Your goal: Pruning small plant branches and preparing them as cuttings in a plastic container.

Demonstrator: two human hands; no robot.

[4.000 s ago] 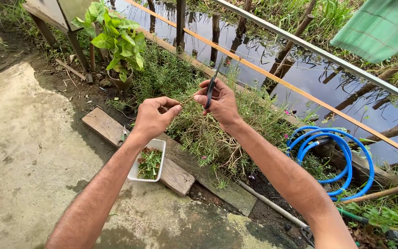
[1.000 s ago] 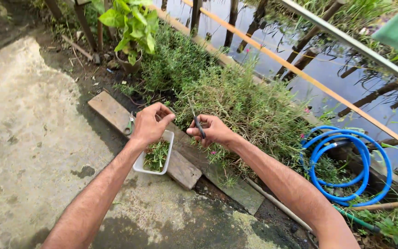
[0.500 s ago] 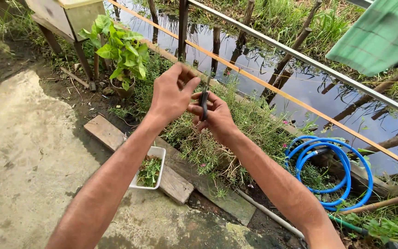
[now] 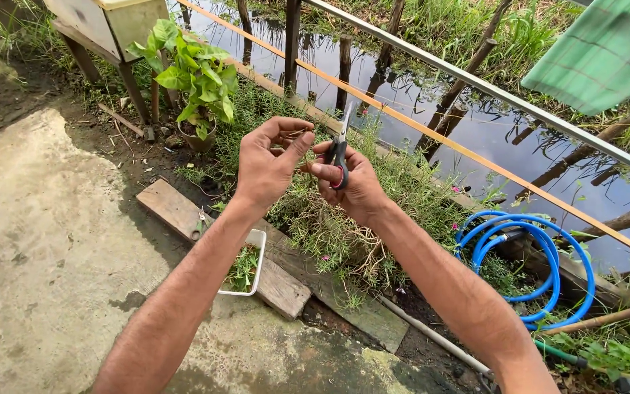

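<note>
Head view: right hand [image 4: 351,182] gripping scissors [image 4: 340,149], left hand [image 4: 267,164] pinching thin stem [image 4: 294,133]
Risk of nicking left fingers [image 4: 297,146], blades close by

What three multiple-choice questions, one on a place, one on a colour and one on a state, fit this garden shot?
1. Where is the white tray? A on a wooden plank B in the water C on the wooden box
2. What colour is the coiled hose? A yellow B blue C red
3. What does the right hand hold? A nothing B a trowel C scissors

Answers: 1 A, it rests on the plank below the left hand. 2 B, the loops are blue. 3 C, the scissors point upward in its grip.
</note>
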